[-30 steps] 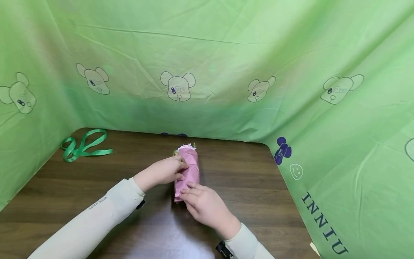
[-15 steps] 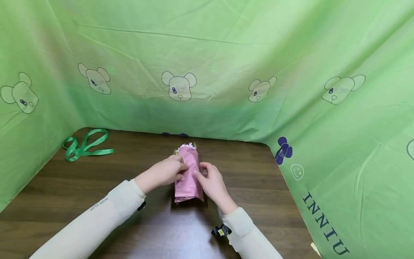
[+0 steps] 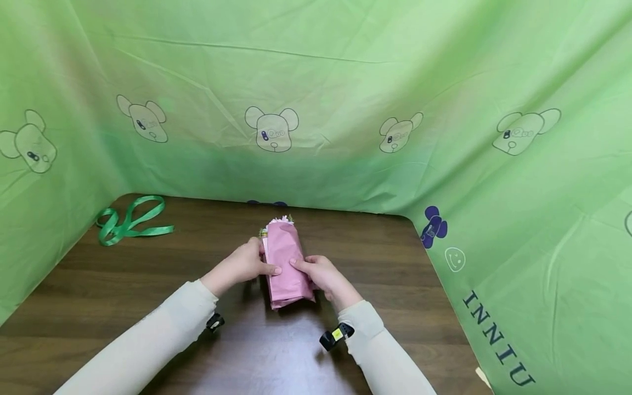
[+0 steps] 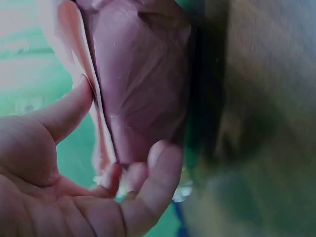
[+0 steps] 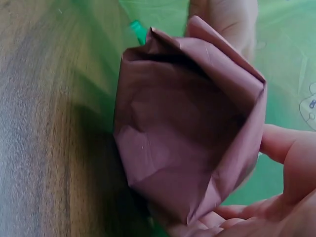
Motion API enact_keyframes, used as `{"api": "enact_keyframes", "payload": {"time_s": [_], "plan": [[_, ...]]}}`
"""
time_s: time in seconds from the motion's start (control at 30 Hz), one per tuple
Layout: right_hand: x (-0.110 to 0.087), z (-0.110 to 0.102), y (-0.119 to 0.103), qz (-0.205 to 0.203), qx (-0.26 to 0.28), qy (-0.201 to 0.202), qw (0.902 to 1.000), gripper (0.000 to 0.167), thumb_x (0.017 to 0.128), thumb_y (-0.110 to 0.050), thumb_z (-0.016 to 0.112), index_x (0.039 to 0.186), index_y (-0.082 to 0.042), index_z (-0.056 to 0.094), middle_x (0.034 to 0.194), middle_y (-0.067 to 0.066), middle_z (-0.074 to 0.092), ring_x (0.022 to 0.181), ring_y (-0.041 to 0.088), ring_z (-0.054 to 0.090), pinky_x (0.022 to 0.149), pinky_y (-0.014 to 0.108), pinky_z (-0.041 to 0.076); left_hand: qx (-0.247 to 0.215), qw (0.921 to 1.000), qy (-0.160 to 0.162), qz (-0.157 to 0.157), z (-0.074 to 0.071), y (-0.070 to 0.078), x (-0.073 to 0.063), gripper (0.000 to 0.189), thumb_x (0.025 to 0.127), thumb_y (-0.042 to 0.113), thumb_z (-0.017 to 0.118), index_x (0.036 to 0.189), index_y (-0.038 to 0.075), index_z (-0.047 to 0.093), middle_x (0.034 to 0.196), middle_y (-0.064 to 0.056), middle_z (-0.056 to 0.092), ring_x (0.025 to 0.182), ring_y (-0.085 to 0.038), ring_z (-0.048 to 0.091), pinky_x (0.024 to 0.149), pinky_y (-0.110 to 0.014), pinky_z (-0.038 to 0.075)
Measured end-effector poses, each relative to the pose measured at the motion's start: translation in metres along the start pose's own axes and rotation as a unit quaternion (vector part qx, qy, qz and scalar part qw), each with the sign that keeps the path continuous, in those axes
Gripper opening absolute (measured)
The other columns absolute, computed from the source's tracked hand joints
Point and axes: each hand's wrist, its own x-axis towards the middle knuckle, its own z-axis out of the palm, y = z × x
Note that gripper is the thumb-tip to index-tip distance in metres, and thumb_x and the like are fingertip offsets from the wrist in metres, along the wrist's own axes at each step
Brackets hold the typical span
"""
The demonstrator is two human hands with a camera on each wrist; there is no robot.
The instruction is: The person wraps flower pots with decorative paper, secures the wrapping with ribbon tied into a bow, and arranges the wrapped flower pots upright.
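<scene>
1 pink-wrapped flower bundle (image 3: 286, 241) between fingers (image 4: 157, 190)

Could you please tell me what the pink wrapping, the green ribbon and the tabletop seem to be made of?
The pink wrapping looks like matte paper, given its sharp creases, though thin plastic is possible. The green ribbon is probably satin-like fabric: a flat band with slight sheen. The tabletop seems glossy wood or laminate: brown grain and a bright reflection.

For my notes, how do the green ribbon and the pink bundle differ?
The green ribbon is narrow; the pink bundle is thicker. The ribbon lies in loose loops, untouched; the bundle forms a tube, held by the left hand and right hand. Each has one main colour.
</scene>
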Motion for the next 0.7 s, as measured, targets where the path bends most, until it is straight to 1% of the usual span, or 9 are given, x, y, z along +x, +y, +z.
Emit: {"api": "enact_keyframes", "payload": {"time_s": [0.03,0.07,0.1,0.17,0.23,0.27,0.4,0.5,0.7], "plan": [[0.0,-0.001,0.0,0.0,0.003,-0.004,1.0,0.057,0.097,-0.035,0.068,0.128,0.012,0.058,0.092,0.009,0.071,0.076,0.015,0.067,0.069,0.03,0.058,-0.043,0.9986,-0.017,-0.025,0.001,-0.003,0.0,0.065,0.08,0.033,0.089,0.116,-0.003,0.049,0.099,-0.016,0.061,0.077,-0.024,0.066,0.069,-0.039,0.059],[0.0,-0.001,0.0,0.0,0.007,-0.01,0.9999,0.055,0.097,-0.034,0.068,0.127,0.012,0.059,0.089,0.008,0.07,0.074,0.014,0.067,0.068,0.03,0.058,-0.089,0.9943,-0.037,-0.046,0.002,-0.006,0.0,0.065,0.082,0.031,0.088,0.117,-0.005,0.046,0.1,-0.019,0.06,0.076,-0.026,0.068,0.067,-0.04,0.06],[0.0,-0.001,0.0,0.002,0.013,-0.015,0.9998,0.054,0.097,-0.034,0.068,0.125,0.011,0.059,0.087,0.006,0.07,0.073,0.014,0.067,0.068,0.03,0.059,-0.13,0.9878,-0.058,-0.062,0.003,-0.009,0.0,0.063,0.085,0.029,0.086,0.117,-0.006,0.044,0.101,-0.021,0.061,0.075,-0.029,0.07,0.066,-0.041,0.061],[-0.001,-0.002,0.001,0.006,0.024,-0.027,0.9993,0.051,0.097,-0.033,0.068,0.123,0.01,0.06,0.082,0.003,0.067,0.071,0.012,0.066,0.067,0.031,0.059,-0.202,0.9715,-0.095,-0.08,0.005,-0.013,0.0,0.057,0.089,0.024,0.082,0.116,-0.007,0.042,0.101,-0.024,0.063,0.075,-0.032,0.073,0.066,-0.044,0.063],[-0.003,-0.003,0.003,0.008,0.031,-0.039,0.9987,0.048,0.098,-0.032,0.067,0.12,0.01,0.06,0.079,0.002,0.065,0.071,0.012,0.064,0.068,0.031,0.06,-0.242,0.9596,-0.116,-0.084,0.006,-0.016,-0.002,0.052,0.091,0.02,0.08,0.114,-0.006,0.041,0.101,-0.024,0.064,0.075,-0.033,0.074,0.067,-0.044,0.063],[-0.004,-0.004,0.003,0.01,0.035,-0.047,0.9982,0.047,0.098,-0.032,0.067,0.119,0.009,0.06,0.078,0.001,0.064,0.071,0.012,0.064,0.069,0.032,0.06,-0.253,0.9561,-0.123,-0.082,0.007,-0.016,-0.002,0.051,0.091,0.019,0.079,0.113,-0.005,0.041,0.1,-0.024,0.065,0.074,-0.033,0.074,0.068,-0.044,0.063],[-0.012,-0.006,0.006,0.015,0.036,-0.07,0.9968,0.047,0.098,-0.033,0.066,0.119,0.009,0.06,0.08,0.002,0.066,0.072,0.013,0.065,0.069,0.033,0.06,-0.265,0.9534,-0.133,-0.057,0.009,-0.019,-0.007,0.056,0.09,0.019,0.08,0.117,-0.003,0.035,0.095,-0.021,0.066,0.071,-0.03,0.073,0.066,-0.045,0.063],[-0.017,-0.008,0.008,0.02,0.042,-0.087,0.9952,0.048,0.098,-0.033,0.067,0.12,0.009,0.06,0.084,0.004,0.068,0.075,0.014,0.067,0.07,0.034,0.06,-0.274,0.9495,-0.145,-0.044,0.012,-0.022,-0.011,0.059,0.091,0.02,0.079,0.121,-0.002,0.034,0.095,-0.021,0.068,0.07,-0.028,0.072,0.065,-0.044,0.062],[-0.024,-0.01,0.013,0.025,0.045,-0.105,0.9932,0.045,0.097,-0.032,0.067,0.118,0.007,0.061,0.085,0.004,0.069,0.077,0.015,0.068,0.074,0.037,0.061,-0.307,0.9359,-0.167,-0.046,0.015,-0.027,-0.019,0.057,0.092,0.017,0.077,0.122,0.001,0.031,0.096,-0.018,0.067,0.072,-0.026,0.072,0.063,-0.041,0.062]]}}
